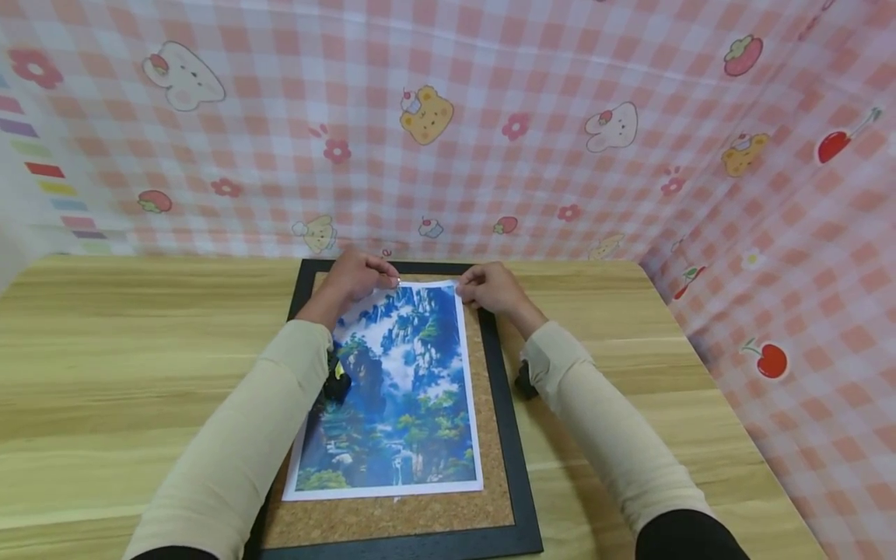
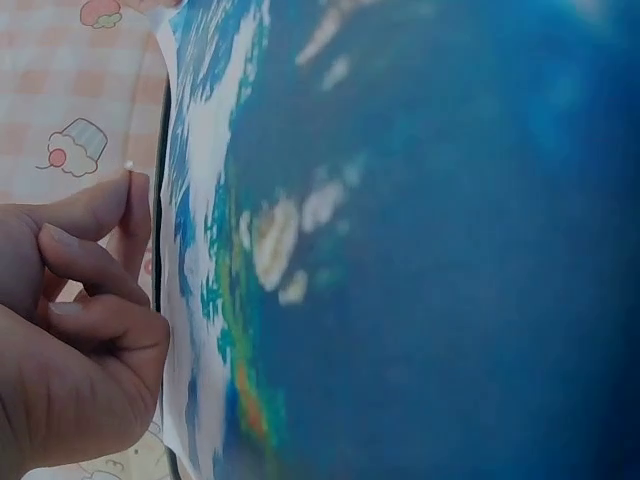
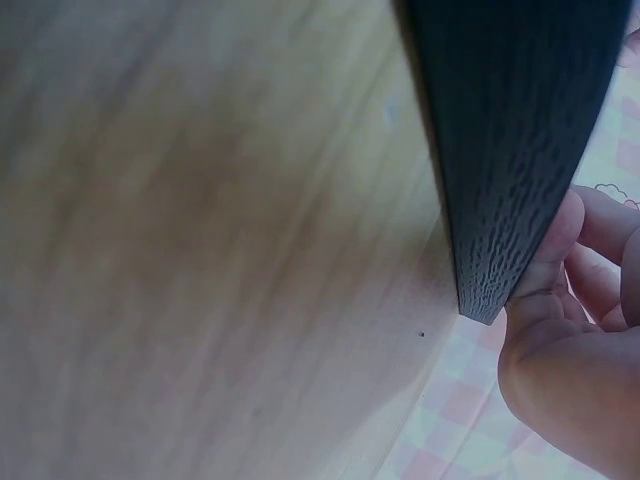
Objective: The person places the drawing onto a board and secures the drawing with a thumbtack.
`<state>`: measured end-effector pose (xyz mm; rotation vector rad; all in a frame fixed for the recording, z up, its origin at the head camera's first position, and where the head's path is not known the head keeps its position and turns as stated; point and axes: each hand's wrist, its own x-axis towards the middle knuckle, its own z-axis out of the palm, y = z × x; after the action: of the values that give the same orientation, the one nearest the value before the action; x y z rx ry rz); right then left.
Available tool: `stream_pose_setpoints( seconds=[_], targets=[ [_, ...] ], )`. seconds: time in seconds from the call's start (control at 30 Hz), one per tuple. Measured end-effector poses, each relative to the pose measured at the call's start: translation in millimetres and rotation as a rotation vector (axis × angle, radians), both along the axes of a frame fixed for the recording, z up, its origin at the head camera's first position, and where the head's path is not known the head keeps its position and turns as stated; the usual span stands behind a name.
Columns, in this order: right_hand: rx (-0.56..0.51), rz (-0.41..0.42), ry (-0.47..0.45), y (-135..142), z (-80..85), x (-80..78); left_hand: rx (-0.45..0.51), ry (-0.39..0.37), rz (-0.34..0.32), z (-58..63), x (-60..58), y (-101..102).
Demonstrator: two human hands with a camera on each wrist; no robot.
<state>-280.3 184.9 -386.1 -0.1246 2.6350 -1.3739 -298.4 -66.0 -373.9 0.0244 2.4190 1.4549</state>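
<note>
Across the middle of the head view lay one landscape print [image 1: 399,389], on one corkboard [image 1: 420,513] with a black frame [image 1: 506,420]. Two hands worked at the print's top edge. The left hand [image 1: 353,278] had its thumb and a finger closed together on one small pale object [image 2: 129,164], too tiny to make out, with its other fingers folded in. The right hand [image 1: 493,289] pinched the print's upper right corner; from the right wrist, the frame partly hid that grip.

The print's upper left corner was hidden by the left hand. Along the left of the board, one arm covered most of the frame, whose lower left corner was cut off by the bottom of the picture. Two pale sleeves [image 1: 616,428] and two black wrist devices [image 1: 338,381] showed, the right device half concealed. One wooden table [image 1: 140,350] lay beneath, its near side cropped, and checked cloth [image 1: 280,117] filled the upper part and right side.
</note>
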Motion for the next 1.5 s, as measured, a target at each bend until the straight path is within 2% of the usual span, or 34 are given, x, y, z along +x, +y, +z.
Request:
stream_pose_setpoints(
  seconds=[0.33,0.7,0.93,1.5],
  targets=[
    [-0.016,0.006,0.002,0.1,0.5,-0.6,-0.132,0.050,0.016,-0.4,-2.1,0.7],
    [0.016,0.018,-0.005,-2.1,-0.1,-0.2,-0.237,0.089,-0.056,-1.6,-1.2,0.2],
    [0.009,0.016,-0.003,-1.8,-0.5,-1.6,-0.309,0.153,-0.080,-1.3,-4.5,2.6],
    [0.027,0.020,0.016,-0.1,2.3,-0.4,-0.271,0.187,-0.054,-4.3,-4.5,3.0]
  ],
)
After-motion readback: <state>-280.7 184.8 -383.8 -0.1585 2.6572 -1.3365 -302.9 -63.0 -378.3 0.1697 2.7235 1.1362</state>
